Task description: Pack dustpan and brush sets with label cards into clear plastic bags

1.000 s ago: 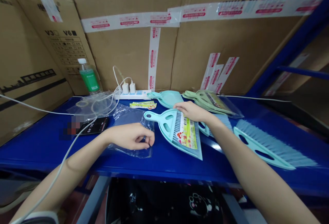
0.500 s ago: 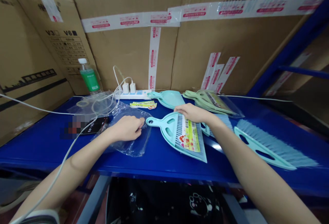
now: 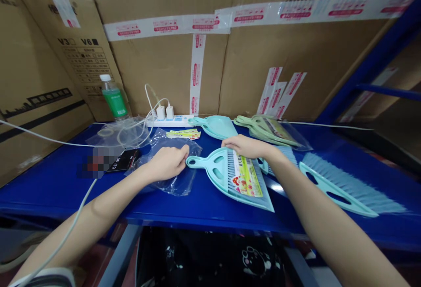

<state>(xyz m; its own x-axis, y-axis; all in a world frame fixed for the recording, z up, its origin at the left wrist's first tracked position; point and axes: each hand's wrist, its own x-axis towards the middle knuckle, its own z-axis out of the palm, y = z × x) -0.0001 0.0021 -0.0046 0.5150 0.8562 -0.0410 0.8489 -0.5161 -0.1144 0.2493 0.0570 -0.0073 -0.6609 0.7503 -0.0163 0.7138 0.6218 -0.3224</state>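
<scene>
My right hand (image 3: 241,145) grips the upper edge of a mint-green dustpan (image 3: 217,170), fingers curled over its rim. A matching brush with blue-grey bristles (image 3: 232,170) nests in the pan, under a yellow-green card label (image 3: 246,177). My left hand (image 3: 168,163) is closed beside the end of the dustpan's handle, above a crumpled clear plastic bag (image 3: 179,186); its fingertips are hidden, so whether it pinches the bag cannot be seen. To the right lies a loose mint brush (image 3: 345,201), bristles up. Another brush (image 3: 286,155) is partly behind my right wrist.
At the back of the blue table (image 3: 158,210) lie another mint dustpan (image 3: 219,127), a bagged green set (image 3: 269,131), labels (image 3: 184,134) and a power strip (image 3: 180,121). A bottle (image 3: 113,98), phone (image 3: 123,162) and white cable (image 3: 74,230) are leftward. Cardboard (image 3: 158,67) walls the back.
The dustpan's wide end has swung slightly right and toward me, with my right hand still on its edge. My left hand has shifted a little right, and the bag beneath has crumpled differently.
</scene>
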